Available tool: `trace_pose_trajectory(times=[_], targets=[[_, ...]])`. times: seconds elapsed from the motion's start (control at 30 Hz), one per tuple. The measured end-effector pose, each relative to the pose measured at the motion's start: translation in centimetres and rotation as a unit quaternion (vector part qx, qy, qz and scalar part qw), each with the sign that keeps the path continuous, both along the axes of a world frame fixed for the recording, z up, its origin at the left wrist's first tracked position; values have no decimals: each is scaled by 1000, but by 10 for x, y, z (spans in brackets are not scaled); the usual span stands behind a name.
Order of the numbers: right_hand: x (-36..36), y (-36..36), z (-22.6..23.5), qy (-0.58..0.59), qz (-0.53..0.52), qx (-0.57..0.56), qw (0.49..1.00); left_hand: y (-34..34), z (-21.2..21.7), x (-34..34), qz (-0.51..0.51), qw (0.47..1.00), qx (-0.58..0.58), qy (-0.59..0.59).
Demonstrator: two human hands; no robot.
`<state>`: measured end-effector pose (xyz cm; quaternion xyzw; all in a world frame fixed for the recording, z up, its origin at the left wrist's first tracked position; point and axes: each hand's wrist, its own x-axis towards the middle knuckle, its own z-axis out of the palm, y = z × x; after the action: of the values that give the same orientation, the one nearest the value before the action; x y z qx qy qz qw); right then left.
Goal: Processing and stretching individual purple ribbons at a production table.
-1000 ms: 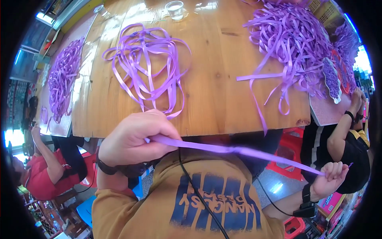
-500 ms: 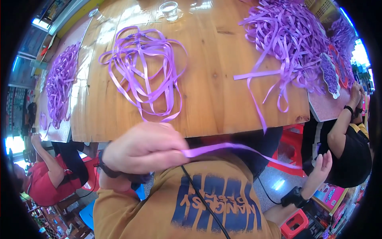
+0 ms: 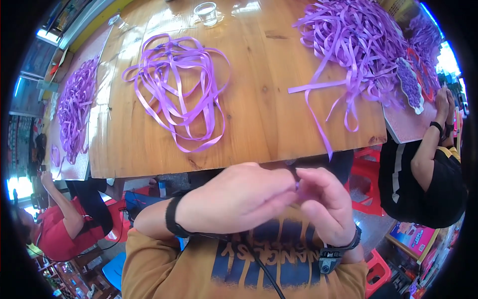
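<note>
In front of my chest, below the table's near edge, my two hands meet. My left hand (image 3: 239,199) is closed, its back toward me and its fingertips pointing right. Facing it, my right hand (image 3: 328,207) curls inward, thumb and fingers bent around the meeting point. A small bit of purple ribbon (image 3: 298,185) shows between the fingertips; the rest of it is hidden by the hands. Beyond them on the table lies a loosely looped bunch of purple ribbon (image 3: 214,112). A large tangled heap of purple ribbons (image 3: 356,45) covers the far right, with loose ends hanging toward me.
The wooden table (image 3: 264,114) fills the middle. A clear plastic cup (image 3: 206,15) stands at its far side. Another ribbon pile (image 3: 74,112) lies left. Beside the right heap sits a dish of small purple pieces (image 3: 410,84). Co-workers sit at left and right; red stools stand below.
My right hand has swung in from the lower right to meet my left hand, which moved right. The ribbon strip stretched out from my left hand is now mostly out of sight.
</note>
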<state>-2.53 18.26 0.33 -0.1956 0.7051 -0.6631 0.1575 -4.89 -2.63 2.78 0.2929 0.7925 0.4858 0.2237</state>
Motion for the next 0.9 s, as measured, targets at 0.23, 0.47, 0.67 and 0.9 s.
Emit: trace_pose_trajectory(times=[0.23, 0.47, 0.67, 0.9], targets=[[-18, -4, 18, 171, -20, 118, 978, -19, 7, 6, 98, 993, 60, -37], [2, -19, 5, -22, -17, -65, 998, -11, 7, 3, 81, 993, 90, -11], [-11, -17, 16, 152, -38, 65, 985, -12, 9, 5, 95, 991, 89, -30], [-12, -14, 19, 152, -80, 75, 982, -14, 8, 3, 134, 967, 68, 205]])
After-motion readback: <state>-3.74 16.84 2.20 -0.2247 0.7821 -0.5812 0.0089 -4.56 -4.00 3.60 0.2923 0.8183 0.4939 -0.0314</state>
